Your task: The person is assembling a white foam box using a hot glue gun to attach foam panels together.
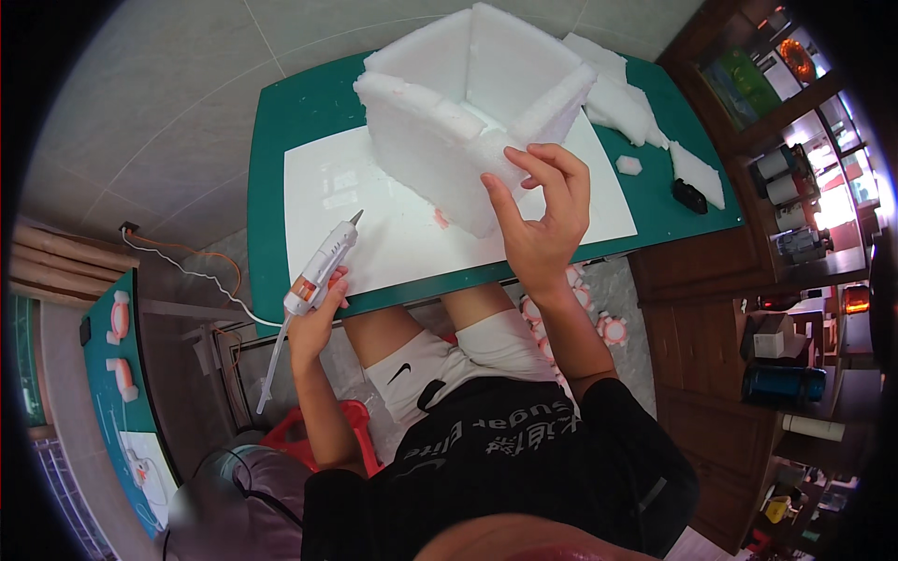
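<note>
My left hand (316,318) is closed round the handle of a white hot glue gun (325,259). Its metal nozzle points up toward the far right, and a long translucent glue stick (272,372) sticks out of its back end. An open-topped box of thick white foam panels (421,173) stands on a white sheet (327,201). At the box's near right corner is my right hand (547,210), thumb and fingers apart. Its fingertips are close to the foam; whether they touch it I cannot tell.
Foam offcuts (617,103) and a small black object (689,196) lie on the green tabletop (271,159) at the right. A white cord (196,274) runs from a wall socket toward the glue gun. Wooden shelves (692,355) stand right, a red stool (360,425) below.
</note>
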Tool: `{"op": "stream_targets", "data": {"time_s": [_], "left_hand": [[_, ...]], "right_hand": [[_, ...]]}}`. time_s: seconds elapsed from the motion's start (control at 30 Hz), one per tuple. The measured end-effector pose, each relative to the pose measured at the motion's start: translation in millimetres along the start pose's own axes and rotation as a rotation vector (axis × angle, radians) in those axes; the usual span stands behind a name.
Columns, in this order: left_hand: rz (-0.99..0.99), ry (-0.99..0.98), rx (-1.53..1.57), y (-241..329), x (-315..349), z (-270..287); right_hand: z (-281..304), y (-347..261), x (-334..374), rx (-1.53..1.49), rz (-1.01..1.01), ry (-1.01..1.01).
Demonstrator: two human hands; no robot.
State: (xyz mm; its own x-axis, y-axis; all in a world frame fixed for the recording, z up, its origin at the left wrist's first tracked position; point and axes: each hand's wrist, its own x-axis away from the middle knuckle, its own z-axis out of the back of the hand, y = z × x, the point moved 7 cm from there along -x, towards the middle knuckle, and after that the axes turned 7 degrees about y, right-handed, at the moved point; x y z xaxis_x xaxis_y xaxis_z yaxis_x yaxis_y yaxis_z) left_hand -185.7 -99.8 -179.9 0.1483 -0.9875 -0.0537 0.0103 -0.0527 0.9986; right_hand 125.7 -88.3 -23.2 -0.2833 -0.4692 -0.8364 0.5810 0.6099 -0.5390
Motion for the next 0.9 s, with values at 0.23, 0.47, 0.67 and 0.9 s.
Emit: {"op": "stream_targets", "data": {"time_s": [0.23, 0.47, 0.67, 0.9], "left_hand": [[0.029, 0.001, 0.009, -7.2, -0.7, -2.7], [0.036, 0.010, 0.013, -9.2, -4.1, -8.0], [0.032, 0.049, 0.003, -0.5, -1.0, -8.3], [-0.229, 0.102, -0.422, 36.5, -3.8, -2.4]], "right_hand": [[-3.2, -2.8, 0.9, 0.119, 0.108, 0.125], [-2.0, 2.6, -1.1, 0.142, 0.101, 0.052], [15.4, 1.3, 0.3, 0.153, 0.178, 0.019], [77.3, 106.0, 35.8, 0.159, -0.209, 0.175]]}}
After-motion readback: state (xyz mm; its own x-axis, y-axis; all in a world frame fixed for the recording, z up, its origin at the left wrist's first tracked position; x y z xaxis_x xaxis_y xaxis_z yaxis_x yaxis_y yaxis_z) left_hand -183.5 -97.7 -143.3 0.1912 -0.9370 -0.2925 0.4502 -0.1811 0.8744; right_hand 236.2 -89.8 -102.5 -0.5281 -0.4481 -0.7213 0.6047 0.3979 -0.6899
